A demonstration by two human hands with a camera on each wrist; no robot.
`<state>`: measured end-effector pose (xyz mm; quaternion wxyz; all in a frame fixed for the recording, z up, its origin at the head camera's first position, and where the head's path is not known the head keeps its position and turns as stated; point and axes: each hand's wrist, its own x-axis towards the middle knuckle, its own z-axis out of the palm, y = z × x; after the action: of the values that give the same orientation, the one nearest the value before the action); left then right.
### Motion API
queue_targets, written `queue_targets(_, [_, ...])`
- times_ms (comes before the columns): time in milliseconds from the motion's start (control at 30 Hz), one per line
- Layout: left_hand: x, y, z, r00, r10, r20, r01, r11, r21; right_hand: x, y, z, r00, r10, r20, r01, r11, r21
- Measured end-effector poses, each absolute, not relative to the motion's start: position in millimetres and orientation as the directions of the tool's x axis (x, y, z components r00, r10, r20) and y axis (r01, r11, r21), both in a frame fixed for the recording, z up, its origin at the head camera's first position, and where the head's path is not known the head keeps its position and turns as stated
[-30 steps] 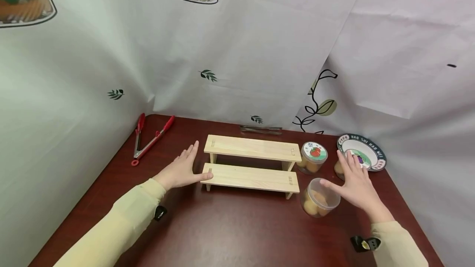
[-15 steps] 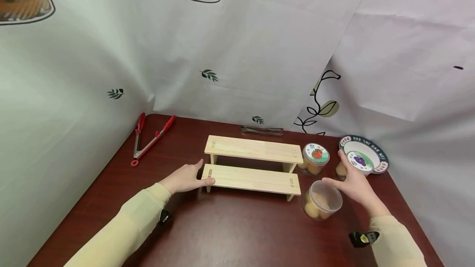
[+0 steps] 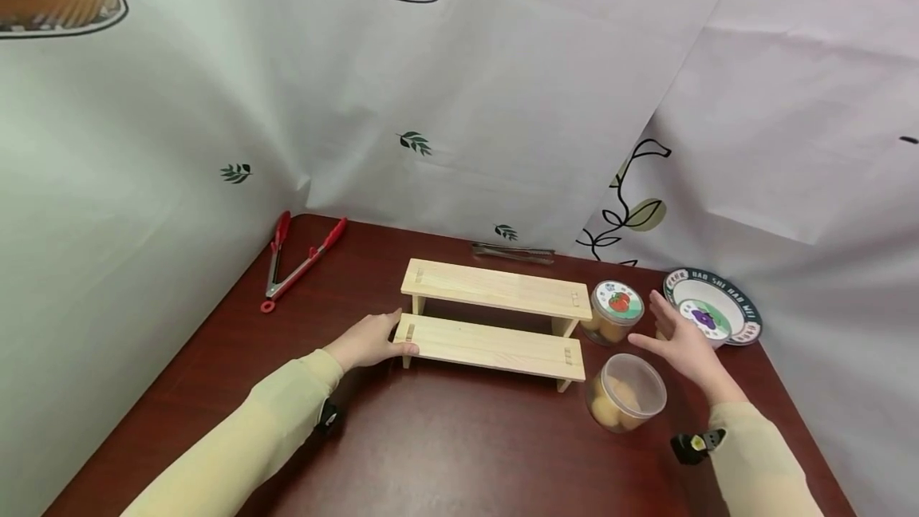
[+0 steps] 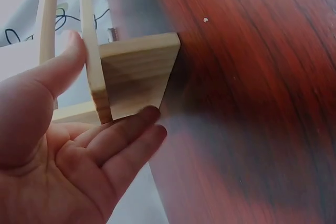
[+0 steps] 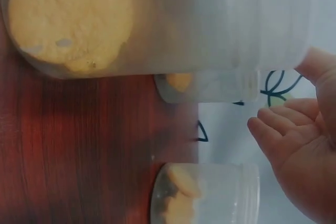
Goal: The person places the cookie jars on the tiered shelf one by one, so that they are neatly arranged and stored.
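The left hand [image 3: 366, 341] grips the left end of the lower board [image 3: 495, 345] of a two-step wooden rack. In the left wrist view this hand [image 4: 68, 166] has its thumb on the board, and its fingers touch the end panel [image 4: 139, 72]. Spread fingers and thumb leave the right hand [image 3: 685, 349] holding nothing, between a topless clear jar [image 3: 626, 393] of round yellow pieces and a grape-lidded jar [image 3: 707, 321], partly hidden. In the right wrist view the right hand [image 5: 302, 145] is beside a large near jar [image 5: 68, 19].
A strawberry-lidded jar [image 3: 617, 301] stands by the rack's right end. Behind the grape-lidded jar is a plate [image 3: 750, 317] with a patterned rim. Red-handled tongs [image 3: 309, 262] lie at the back left, metal tongs [image 3: 513, 252] along the back edge. Fabric walls enclose the back and sides.
The left hand has drawn in from spread fingers to a grip on the rack's left end. The right hand has shifted slightly, with its fingers less spread. The head view has moved a little.
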<state>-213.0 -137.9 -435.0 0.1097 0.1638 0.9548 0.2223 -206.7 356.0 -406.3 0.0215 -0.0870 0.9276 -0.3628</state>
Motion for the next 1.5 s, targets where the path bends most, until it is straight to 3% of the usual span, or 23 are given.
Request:
queue_targets(767, [-223.7, -129.9, -421.5, -0.925, 0.332, -0.185, 0.228, 0.874, 0.429, -237.8, 353.7, -421.8, -0.987, -0.150, -0.055, -0.070, 0.717, -0.694])
queue_targets(1133, [-224.6, -130.9, -421.2, -0.909, 0.369, -0.192, 0.258, 0.863, 0.434, -240.7, 354.3, -437.5, -0.995, -0.101, 0.008, -0.082, 0.751, -0.655])
queue_targets(1500, [-227.3, -129.6, -422.9, -0.916, 0.343, -0.207, 0.233, 0.876, 0.421, -241.9, 354.9, -440.2, -0.998, -0.058, 0.010, -0.049, 0.721, -0.691])
